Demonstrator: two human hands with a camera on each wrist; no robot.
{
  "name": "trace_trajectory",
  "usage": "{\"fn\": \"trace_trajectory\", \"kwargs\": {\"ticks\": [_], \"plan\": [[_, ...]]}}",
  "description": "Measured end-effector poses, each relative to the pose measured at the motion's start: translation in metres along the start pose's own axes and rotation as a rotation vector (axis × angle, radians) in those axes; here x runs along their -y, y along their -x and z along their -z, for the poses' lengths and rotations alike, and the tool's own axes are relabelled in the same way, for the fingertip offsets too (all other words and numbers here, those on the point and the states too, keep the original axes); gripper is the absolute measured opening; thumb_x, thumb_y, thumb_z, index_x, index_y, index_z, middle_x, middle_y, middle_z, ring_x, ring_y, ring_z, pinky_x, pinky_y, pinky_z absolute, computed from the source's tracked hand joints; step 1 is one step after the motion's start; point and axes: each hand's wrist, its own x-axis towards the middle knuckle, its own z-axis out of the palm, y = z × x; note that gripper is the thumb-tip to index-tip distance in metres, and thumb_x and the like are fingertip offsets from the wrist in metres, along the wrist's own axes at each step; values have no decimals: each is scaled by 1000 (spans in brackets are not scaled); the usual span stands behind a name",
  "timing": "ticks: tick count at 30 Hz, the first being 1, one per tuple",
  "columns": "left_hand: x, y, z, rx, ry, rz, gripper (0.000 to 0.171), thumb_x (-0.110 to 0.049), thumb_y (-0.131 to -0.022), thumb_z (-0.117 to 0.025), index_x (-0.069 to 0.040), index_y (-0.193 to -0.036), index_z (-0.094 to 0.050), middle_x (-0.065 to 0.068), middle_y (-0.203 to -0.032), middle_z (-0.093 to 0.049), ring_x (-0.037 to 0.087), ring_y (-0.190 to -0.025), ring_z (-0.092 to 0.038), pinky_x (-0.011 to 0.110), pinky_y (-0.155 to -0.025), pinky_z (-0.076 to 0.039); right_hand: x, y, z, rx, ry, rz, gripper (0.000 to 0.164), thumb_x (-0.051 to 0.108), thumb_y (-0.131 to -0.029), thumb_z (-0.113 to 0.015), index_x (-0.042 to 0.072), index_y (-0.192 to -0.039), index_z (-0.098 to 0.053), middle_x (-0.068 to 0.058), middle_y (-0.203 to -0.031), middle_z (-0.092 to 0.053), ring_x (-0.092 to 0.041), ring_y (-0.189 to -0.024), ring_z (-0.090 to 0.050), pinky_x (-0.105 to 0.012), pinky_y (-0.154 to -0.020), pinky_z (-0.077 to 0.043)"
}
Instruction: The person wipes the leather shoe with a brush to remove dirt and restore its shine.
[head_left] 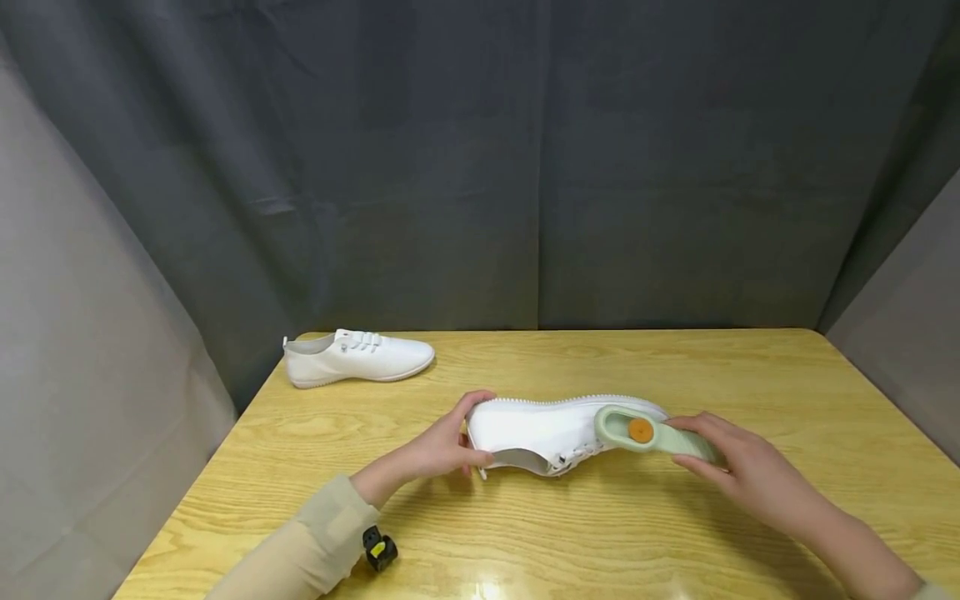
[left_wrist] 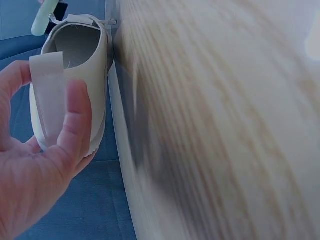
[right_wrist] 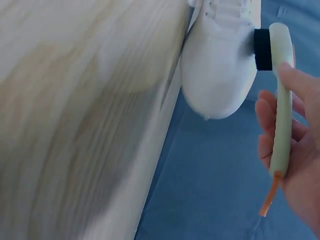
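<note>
Left hand [head_left: 441, 447] grips white sneaker [head_left: 528, 425]; right hand [head_left: 761, 473] holds green brush [head_left: 664, 437] against it, brushing seemingly underway; second sneaker [head_left: 393, 358], ten o'clock, untouched.

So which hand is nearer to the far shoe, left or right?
Left. The left hand grips the near shoe, in front of the far shoe and to its right; the right hand holds the brush, farther off to the right.

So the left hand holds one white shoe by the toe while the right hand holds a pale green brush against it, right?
Not quite: the left hand holds that white shoe by the heel, as the head view shows. The right hand does hold the pale green brush against it.
</note>
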Motion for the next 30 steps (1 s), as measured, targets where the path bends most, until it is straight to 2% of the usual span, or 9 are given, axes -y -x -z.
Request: {"fn": "trace_trajectory", "kwargs": {"ticks": [3, 7, 10, 14, 17, 21, 26, 30], "plan": [[0, 0, -1, -12, -9, -4, 80, -3, -85, -72, -21, -149, -27, 21, -137, -37, 24, -62, -59, 43, -55, -53, -12, 8, 7, -4, 1, -7, 43, 10, -80, -80, 19, -119, -64, 7, -105, -65, -1, -85, -56, -22, -62, -46], [-3, 0, -1, -35, -55, -7, 80, -6, -84, -74, -26, -148, -30, 21, -134, -43, 23, -59, -59, 43, -55, -53, -33, 23, 21, -27, 70, -36, 44, 8, -76, -82, 16, -116, -65, 4, -104, -66, 0, -82, -55, -17, -63, -41], [-4, 0, 0, -43, -78, -5, 80, -6, -84, -75, -27, -148, -31, 20, -132, -45, 22, -59, -58, 41, -53, -53, -46, 33, 29, -23, 150, -84, 41, 10, -76, -82, 12, -114, -65, -2, -102, -67, 0, -79, -53, -20, -60, -42], [-3, 0, 0, -57, -124, -20, 80, -7, -83, -76, -25, -147, -32, 18, -128, -47, 18, -60, -55, 34, -51, -51, -55, 38, 33, -15, 193, -127, 37, 12, -78, -81, 8, -111, -66, -6, -99, -67, 1, -75, -51, -26, -56, -42], [-2, 0, 1, -79, -180, -61, 79, -8, -82, -77, -22, -147, -34, 14, -129, -48, 16, -69, -54, 29, -59, -49, -53, 33, 32, -44, 177, -115, 38, 11, -77, -82, 8, -111, -66, -4, -97, -67, 0, -75, -51, -24, -57, -40], [-1, 0, 1, -103, -233, -106, 80, -9, -80, -79, -17, -147, -36, 12, -132, -49, 17, -78, -54, 28, -69, -48, -41, 20, 32, -67, 150, -81, 40, 11, -75, -83, 10, -112, -66, -3, -99, -67, -2, -78, -54, -22, -59, -41], [-1, 0, 3, -104, -235, -124, 79, -8, -79, -80, -15, -146, -38, 12, -131, -50, 23, -78, -58, 28, -68, -48, -24, 5, 29, -67, 90, -60, 43, 9, -75, -82, 11, -115, -66, 1, -99, -66, -2, -78, -53, -22, -60, -41], [-3, 1, 3, -98, -218, -121, 79, -9, -78, -80, -16, -145, -39, 11, -129, -51, 20, -75, -58, 27, -68, -49, -14, -2, 26, -71, 44, -39, 43, 7, -76, -82, 12, -116, -66, 6, -96, -64, -2, -74, -49, -20, -59, -39]]}}
